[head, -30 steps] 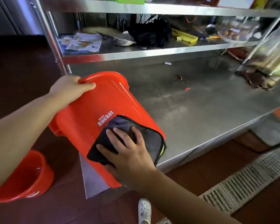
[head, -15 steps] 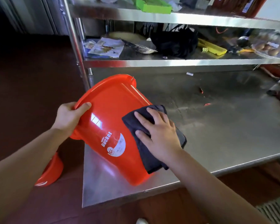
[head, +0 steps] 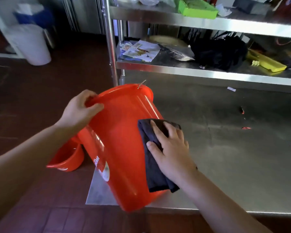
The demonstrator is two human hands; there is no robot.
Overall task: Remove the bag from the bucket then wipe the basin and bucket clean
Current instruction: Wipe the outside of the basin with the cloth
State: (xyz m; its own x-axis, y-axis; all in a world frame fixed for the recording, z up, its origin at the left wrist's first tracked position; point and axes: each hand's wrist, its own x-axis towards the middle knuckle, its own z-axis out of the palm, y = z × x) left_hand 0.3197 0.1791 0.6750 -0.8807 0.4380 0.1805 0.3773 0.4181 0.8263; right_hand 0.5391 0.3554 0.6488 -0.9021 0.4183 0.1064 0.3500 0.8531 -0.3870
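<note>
The left hand (head: pixel 81 110) is gripping the tilted bucket (head: pixel 121 140) rim on the counter (head: pixel 233 157), having rotated it, while the right hand (head: pixel 171 148), fingers spread, is pressing the cloth (head: pixel 151 174) onto a fresh side.

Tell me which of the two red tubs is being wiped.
The tall bucket, tilted on the table edge: the left hand grips its rim, the right hand presses a dark cloth on it. The basin sits lower, untouched.

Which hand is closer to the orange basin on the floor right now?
Left. The left hand grips the bucket rim, above the basin; the right hand presses the cloth on the bucket's far side.
</note>
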